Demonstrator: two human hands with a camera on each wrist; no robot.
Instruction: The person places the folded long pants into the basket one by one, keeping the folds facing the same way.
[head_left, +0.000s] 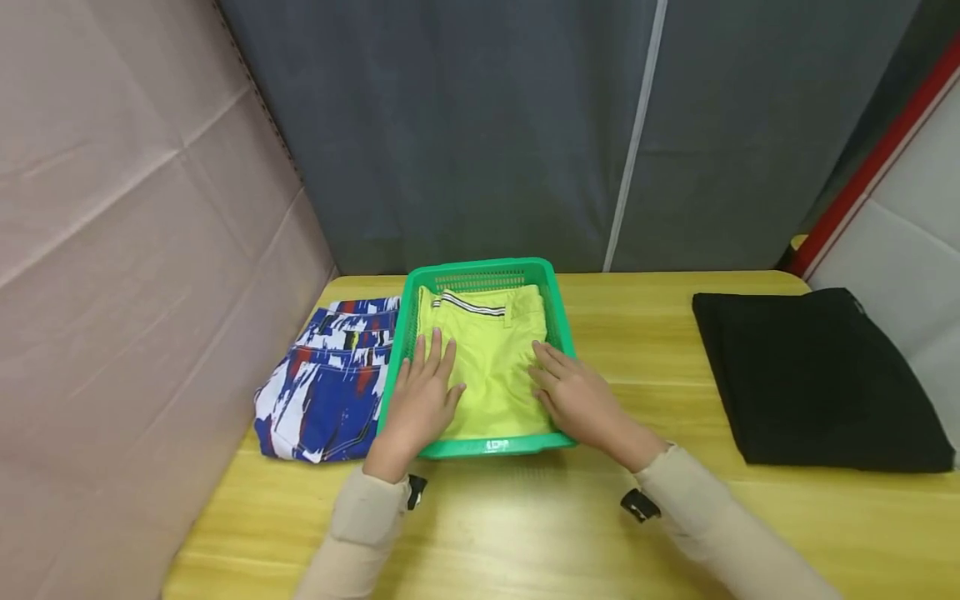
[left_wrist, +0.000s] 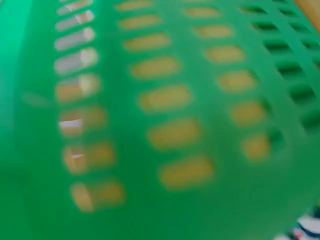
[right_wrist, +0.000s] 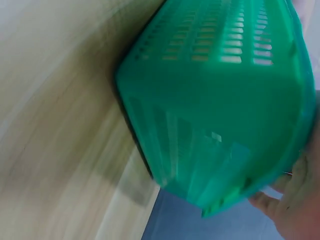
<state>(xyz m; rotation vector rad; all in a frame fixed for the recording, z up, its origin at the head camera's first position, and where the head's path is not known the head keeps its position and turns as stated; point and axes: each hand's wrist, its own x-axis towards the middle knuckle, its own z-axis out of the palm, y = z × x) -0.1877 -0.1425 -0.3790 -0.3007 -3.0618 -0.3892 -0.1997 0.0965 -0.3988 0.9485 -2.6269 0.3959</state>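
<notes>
A green plastic basket [head_left: 487, 447] with slotted walls sits on the table, holding folded yellow-green shorts [head_left: 491, 387] with a striped trim at the waistband. My left hand [head_left: 423, 396] reaches over the basket's left rim, its fingers spread flat on the shorts. From the right, my right hand [head_left: 573, 396] crosses the other rim, with extended fingers touching the shorts' right side. In the left wrist view the slotted basket wall [left_wrist: 135, 120] fills nearly everything, blurred. The right wrist view has the basket's outer corner [right_wrist: 200, 95] and part of my right hand [right_wrist: 295, 200] over the rim.
Folded blue, white and red patterned pants [head_left: 330, 392] lie against the basket's left side. Folded black cloth [head_left: 817, 379] lies at the right of the wooden table [head_left: 517, 525]. A grey curtain [head_left: 480, 133] hangs behind, and a pale fabric wall [head_left: 150, 250] borders the left.
</notes>
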